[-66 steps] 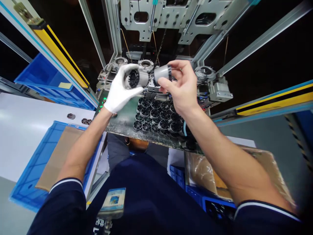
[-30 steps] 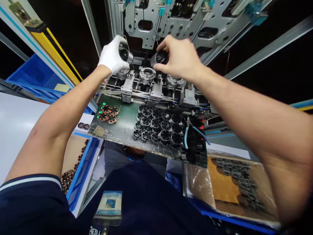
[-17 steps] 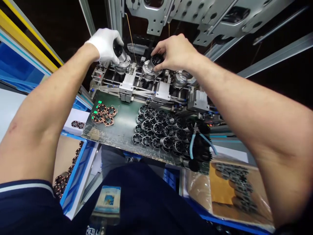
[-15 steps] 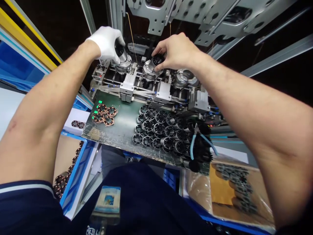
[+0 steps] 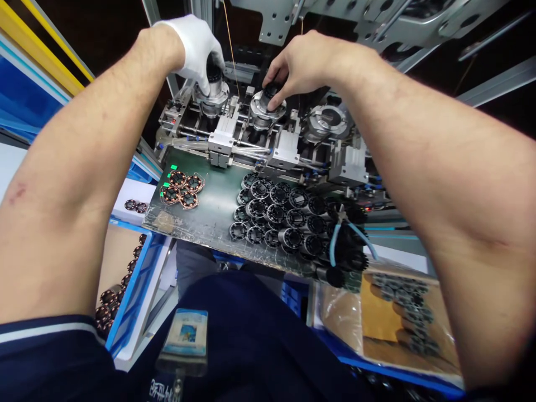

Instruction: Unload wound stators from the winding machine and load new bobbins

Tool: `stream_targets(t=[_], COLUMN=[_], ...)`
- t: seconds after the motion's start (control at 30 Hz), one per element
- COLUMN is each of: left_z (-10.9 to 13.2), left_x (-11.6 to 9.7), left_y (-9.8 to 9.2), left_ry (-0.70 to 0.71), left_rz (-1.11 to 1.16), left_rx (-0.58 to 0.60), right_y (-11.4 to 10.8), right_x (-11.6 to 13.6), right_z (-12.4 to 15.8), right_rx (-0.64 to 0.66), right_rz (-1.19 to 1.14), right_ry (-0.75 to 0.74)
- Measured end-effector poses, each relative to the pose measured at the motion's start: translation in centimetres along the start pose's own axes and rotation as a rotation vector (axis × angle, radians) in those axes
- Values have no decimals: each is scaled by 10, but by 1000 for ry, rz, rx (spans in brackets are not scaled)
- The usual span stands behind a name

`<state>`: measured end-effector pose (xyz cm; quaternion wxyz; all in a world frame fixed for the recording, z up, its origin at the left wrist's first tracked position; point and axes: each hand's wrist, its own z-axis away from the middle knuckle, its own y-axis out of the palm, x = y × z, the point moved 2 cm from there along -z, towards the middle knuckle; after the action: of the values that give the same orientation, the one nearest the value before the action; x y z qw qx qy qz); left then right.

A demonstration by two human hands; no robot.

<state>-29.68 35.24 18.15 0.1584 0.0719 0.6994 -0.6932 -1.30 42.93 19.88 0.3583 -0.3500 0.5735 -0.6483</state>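
Observation:
In a white glove, my left hand (image 5: 196,49) is closed around a stator core (image 5: 215,86), a metal ring with a black slotted top. That core sits at the left round holder (image 5: 213,105) of a winding machine. My bare right hand (image 5: 305,62) pinches another stator core (image 5: 265,100) between thumb and fingers, at the middle holder (image 5: 268,118). Part of each core is hidden by the fingers. To the right, a third holder (image 5: 329,121) has neither hand on it. Thin copper-coloured wire (image 5: 231,47) runs down between my hands.
A green board (image 5: 215,215) in front carries several copper-wound stators (image 5: 188,199) at left and rows of unwound cores (image 5: 276,213) at right. Blue-handled pliers (image 5: 335,244) rest on the cores. Blue-edged bins (image 5: 133,290) flank the board; a metal frame (image 5: 278,22) hangs above the machine.
Both stator cores have gone lower into their holders, and the left one stands more upright. My hands keep their grip. The whole view has shifted slightly.

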Motion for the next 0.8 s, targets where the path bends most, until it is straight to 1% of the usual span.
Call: stream_targets(t=[0.07,0.1,0.17,0.23,0.27,0.33,0.37,0.4,0.47,0.53,0.57,0.6,0.63,0.67,0.7,0.73,0.77,0.8], left_z=[12,23,57,97,116,144,152,155,152,146,145,149,157,171,190,212,237,261], left_x=[-12,-17,-29,-40,-43,-47,-48,-48,-47,-47,-48,-51,-58,-67,-80,-97,-117,-137], left_y=[3,7,22,45,60,87,97,104,107,99,93,87,83,82,85,93,104,120], left_ry=[-111,-152,-149,-51,-28,-39,-55,-73,-98,-116,-136,-151,-148,-115,-56,58,179,276], left_rz=[-98,-143,-166,-132,-118,-82,-68,-50,12,82,110,131,140,142,142,129,96,58], left_rx=[138,198,193,60,8,-85,-117,-143,-172,-176,-171,-169,-181,-213,-257,-310,-363,-379], right_y=[8,17,42,76,92,116,123,125,121,109,103,98,96,96,100,106,115,125], right_x=[6,12,24,34,37,40,41,42,46,54,60,66,73,80,86,90,94,97], right_z=[6,14,37,62,72,82,84,83,83,91,101,116,136,160,186,214,240,264], right_rx=[-12,-45,-136,-197,-241,-327,-360,-379,-393,-433,-464,-499,-535,-563,-574,-583,-551,-493], right_rz=[-8,-16,-41,-92,-140,-252,-296,-324,-329,-305,-291,-280,-272,-264,-256,-244,-216,-183], right_ry=[-3,-14,-53,-89,-86,-73,-64,-56,-32,-9,-14,-32,-55,-76,-90,-80,-61,-38])
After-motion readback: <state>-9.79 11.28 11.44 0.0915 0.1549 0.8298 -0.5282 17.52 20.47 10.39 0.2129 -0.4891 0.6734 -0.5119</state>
